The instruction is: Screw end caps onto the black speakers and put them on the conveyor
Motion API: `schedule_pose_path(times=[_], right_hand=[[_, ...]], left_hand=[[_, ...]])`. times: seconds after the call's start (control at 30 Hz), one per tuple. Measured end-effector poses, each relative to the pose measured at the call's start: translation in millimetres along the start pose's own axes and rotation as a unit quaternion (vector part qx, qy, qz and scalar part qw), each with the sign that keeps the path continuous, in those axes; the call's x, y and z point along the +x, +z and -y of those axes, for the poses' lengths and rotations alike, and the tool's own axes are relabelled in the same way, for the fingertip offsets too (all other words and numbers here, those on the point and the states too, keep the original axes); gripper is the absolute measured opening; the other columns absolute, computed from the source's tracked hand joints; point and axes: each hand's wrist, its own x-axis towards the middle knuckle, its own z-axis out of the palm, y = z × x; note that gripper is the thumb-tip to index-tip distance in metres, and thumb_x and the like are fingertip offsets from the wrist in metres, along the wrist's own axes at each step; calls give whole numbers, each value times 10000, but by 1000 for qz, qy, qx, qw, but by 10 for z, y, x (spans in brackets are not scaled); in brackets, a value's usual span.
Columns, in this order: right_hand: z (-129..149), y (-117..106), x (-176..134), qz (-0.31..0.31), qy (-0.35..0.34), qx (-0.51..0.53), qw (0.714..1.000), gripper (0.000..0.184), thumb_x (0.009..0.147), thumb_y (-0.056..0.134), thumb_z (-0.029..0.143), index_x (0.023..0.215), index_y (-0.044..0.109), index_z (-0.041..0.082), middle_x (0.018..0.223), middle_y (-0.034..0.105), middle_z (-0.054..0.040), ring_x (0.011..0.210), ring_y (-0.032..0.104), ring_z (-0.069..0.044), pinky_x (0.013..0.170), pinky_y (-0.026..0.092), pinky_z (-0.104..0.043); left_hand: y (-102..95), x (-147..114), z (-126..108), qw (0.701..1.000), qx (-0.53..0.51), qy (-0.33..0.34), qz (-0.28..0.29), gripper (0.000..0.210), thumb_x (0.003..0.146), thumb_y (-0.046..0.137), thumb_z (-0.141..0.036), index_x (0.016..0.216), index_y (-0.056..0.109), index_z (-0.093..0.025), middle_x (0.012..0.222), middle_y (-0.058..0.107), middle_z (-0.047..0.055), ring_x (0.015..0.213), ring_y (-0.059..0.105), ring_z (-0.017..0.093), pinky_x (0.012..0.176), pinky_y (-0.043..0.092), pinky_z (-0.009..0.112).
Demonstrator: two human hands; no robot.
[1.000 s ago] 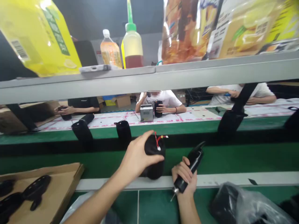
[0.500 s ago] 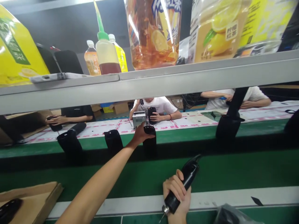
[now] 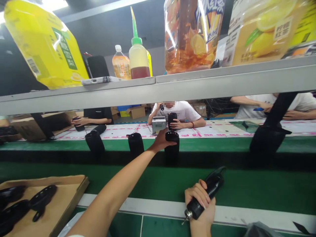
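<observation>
The left arm stretches far forward, its hand wrapped around an upright black cylinder on the green belt, beside 2 others. The right hand stays low, fist closed on a black screwdriver, bit pointing down-left.

A factory assembly line: a green conveyor belt carries black cylindrical units in a row, seated workers handle identical units beyond the belt, and a metal shelf above it holds bottles
</observation>
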Motion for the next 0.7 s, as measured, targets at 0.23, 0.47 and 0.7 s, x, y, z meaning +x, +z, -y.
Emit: schedule_pose_path(times=[0.23,0.47,0.7], right_hand=[[80,-104,36,25,13,-19,999,85,939,650,57,963,568,67,652,471,48,552,518,-86,562,519,-164],[93,-162,29,28,16,-34,999,86,975,636,125,990,572,70,700,493,28,593,531,-97,614,542,-200],[133,-172,7,38,14,-46,998,117,1000,620,174,965,575,72,706,495,22,601,532,-99,621,542,-207]], left_hand=[[-1182,-113,683,979,116,-78,151,377,936,613,-347,1266,557,-174,1318,561,104,1149,583,270,954,505,502],[-1367,-438,839,961,150,-68,224,363,938,610,-356,1243,569,-165,1254,597,87,1083,616,255,909,535,463],[-1841,-1045,151,966,143,-12,215,541,816,725,-411,1269,553,-170,1231,620,81,1081,613,277,947,495,461]])
